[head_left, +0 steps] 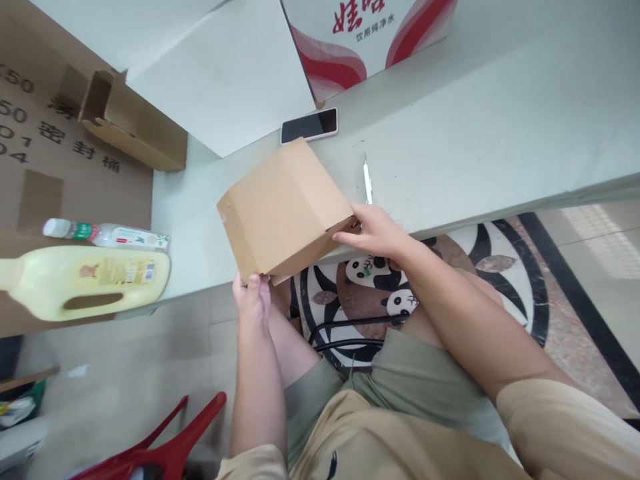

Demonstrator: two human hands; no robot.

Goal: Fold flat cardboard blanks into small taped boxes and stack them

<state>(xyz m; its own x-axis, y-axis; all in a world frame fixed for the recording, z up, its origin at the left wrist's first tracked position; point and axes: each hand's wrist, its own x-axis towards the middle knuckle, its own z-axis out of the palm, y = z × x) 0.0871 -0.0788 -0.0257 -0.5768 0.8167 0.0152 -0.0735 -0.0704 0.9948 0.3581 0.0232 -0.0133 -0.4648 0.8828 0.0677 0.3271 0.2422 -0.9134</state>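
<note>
A brown cardboard box (285, 207) is tilted over the front edge of the table, held between both hands. My left hand (253, 300) grips its near left corner, fingers closed on the cardboard. At the right corner, my right hand (373, 230) holds the box with the thumb along its side and the other fingers partly hidden. Just beyond that hand lies a slim white utility knife (368, 181), its thin blade pointing away. Behind the box rests a phone (310, 127) with a dark screen.
A white box (220, 73) and a red-and-white water carton (370, 40) stand at the back. On the left are an open small brown box (135, 123), a plastic bottle (105, 233) and a pale yellow jug (90, 280). A red chair (165, 440) stands below left.
</note>
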